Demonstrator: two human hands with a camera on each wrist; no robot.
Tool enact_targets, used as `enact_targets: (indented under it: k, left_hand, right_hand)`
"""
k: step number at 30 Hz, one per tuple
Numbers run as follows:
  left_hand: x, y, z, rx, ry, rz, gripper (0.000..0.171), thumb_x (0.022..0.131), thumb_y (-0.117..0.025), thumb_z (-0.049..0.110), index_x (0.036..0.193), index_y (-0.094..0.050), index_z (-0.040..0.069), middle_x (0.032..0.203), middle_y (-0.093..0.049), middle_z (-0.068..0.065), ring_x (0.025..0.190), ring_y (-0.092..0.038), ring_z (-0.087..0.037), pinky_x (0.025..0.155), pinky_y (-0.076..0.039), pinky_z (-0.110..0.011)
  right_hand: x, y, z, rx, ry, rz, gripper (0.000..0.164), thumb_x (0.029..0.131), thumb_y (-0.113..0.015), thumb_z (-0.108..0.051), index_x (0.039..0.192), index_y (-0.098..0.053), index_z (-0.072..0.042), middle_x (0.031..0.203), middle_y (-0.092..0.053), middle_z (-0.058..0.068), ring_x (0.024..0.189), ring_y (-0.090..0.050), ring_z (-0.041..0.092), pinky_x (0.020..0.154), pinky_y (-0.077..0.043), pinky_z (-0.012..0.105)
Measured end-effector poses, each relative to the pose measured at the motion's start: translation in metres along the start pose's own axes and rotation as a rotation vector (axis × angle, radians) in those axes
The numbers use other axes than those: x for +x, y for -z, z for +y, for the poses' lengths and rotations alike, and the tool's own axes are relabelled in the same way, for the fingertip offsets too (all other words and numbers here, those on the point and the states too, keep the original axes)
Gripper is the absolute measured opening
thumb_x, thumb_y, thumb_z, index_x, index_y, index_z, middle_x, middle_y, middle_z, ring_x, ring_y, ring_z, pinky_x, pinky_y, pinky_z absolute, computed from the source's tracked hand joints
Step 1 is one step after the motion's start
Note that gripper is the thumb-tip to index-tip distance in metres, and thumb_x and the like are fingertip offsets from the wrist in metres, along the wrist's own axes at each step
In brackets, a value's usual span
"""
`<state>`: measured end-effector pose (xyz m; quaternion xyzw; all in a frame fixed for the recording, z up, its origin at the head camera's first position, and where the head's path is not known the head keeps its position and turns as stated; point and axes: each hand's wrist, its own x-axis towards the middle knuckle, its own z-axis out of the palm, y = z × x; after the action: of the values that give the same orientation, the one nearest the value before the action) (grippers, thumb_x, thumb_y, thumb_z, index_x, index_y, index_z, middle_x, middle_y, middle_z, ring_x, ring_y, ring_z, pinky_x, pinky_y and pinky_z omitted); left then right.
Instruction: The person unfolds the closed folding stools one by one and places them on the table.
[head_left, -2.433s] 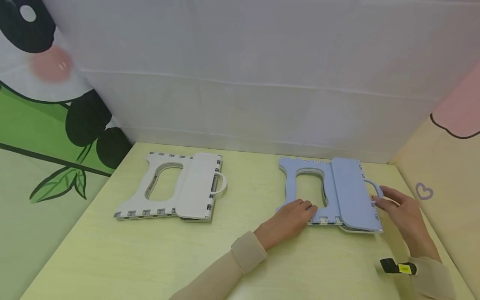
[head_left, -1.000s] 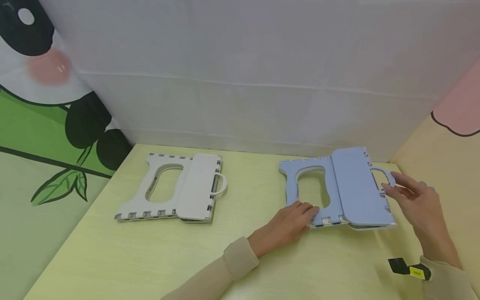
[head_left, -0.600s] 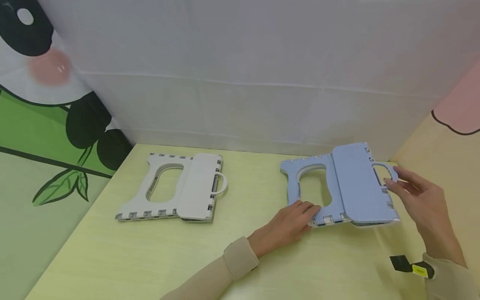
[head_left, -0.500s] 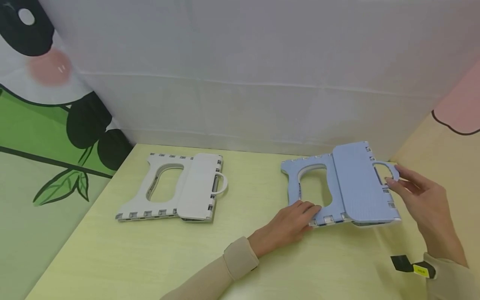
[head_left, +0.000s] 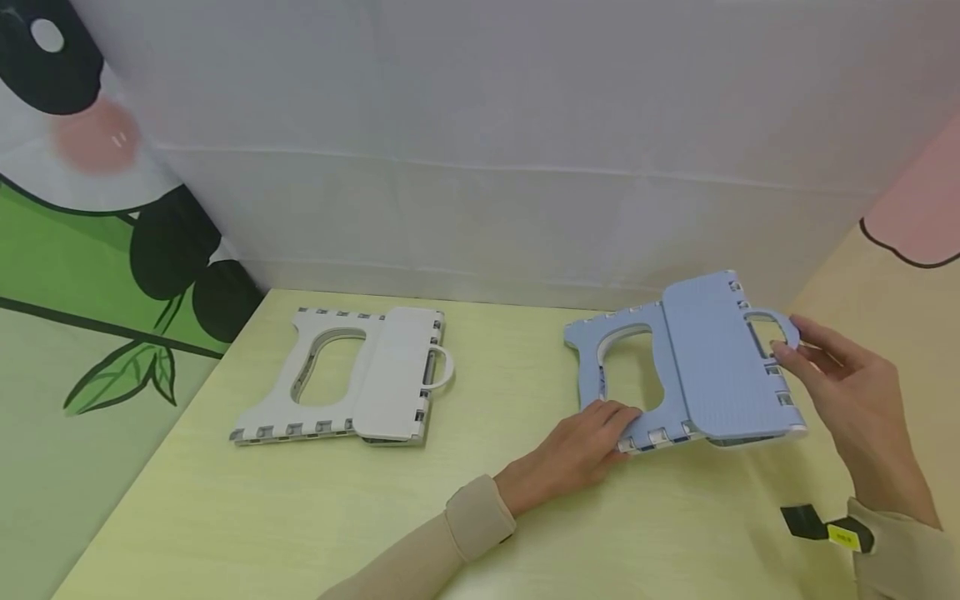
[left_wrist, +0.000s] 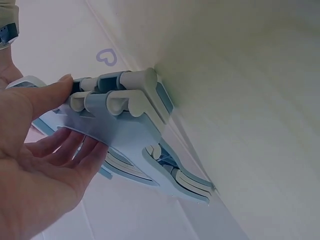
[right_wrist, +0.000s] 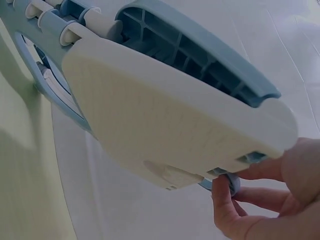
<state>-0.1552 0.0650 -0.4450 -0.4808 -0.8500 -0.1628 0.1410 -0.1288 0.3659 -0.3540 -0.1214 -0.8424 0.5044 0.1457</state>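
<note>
A blue and white folding stool, folded flat, is tilted with its handle side raised off the table. My left hand grips its near leg edge; in the left wrist view the thumb lies over the hinged edge and the fingers curl beneath. At the other end, my right hand pinches the blue loop handle between thumb and fingers. The right wrist view shows the stool's pale underside and the ribbed inside of the blue half. A white folding stool lies folded flat to the left, untouched.
The pale yellow-green table carries both stools. Behind it hangs a white cloth wall. A printed panel stands left, and a cream panel rises close beside my right hand.
The right hand has lifted the handle side of the blue stool upward and a little right. My left hand stays at the near edge. The white stool has not moved.
</note>
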Motion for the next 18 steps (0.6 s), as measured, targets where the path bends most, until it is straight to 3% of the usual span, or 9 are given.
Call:
enact_targets:
  k: [7,14,18]
  left_hand:
    - [0.0,0.0,0.0,-0.036,0.001,0.012,0.051,0.096,-0.076,0.023,0.138,-0.054,0.005,0.13,-0.062,-0.004,0.113,-0.06,-0.016,0.094,-0.051,-0.02]
    - [-0.001,-0.001,-0.002,-0.06,-0.023,0.047,0.051,0.095,-0.077,0.022,0.136,-0.054,0.003,0.127,-0.063,-0.007,0.108,-0.059,-0.017,0.087,-0.053,-0.019]
    - [0.0,0.0,-0.002,-0.073,-0.027,0.039,0.051,0.095,-0.077,0.02,0.136,-0.053,0.002,0.127,-0.062,-0.008,0.109,-0.059,-0.017,0.089,-0.053,-0.019]
  right_hand:
    - [-0.001,-0.001,-0.009,0.011,0.01,-0.006,0.058,0.099,-0.07,-0.027,0.153,-0.051,-0.017,0.115,-0.06,-0.016,0.096,-0.055,0.005,0.076,-0.043,0.005]
    - [-0.002,0.002,-0.015,0.171,-0.008,-0.047,0.056,0.1,-0.068,-0.027,0.152,-0.051,-0.018,0.124,-0.061,-0.012,0.094,-0.067,-0.004,0.083,-0.042,0.006]
    - [-0.002,0.003,-0.019,0.194,-0.004,-0.074,0.056,0.101,-0.067,-0.027,0.154,-0.05,-0.02,0.13,-0.059,-0.008,0.098,-0.067,-0.006,0.092,-0.043,0.006]
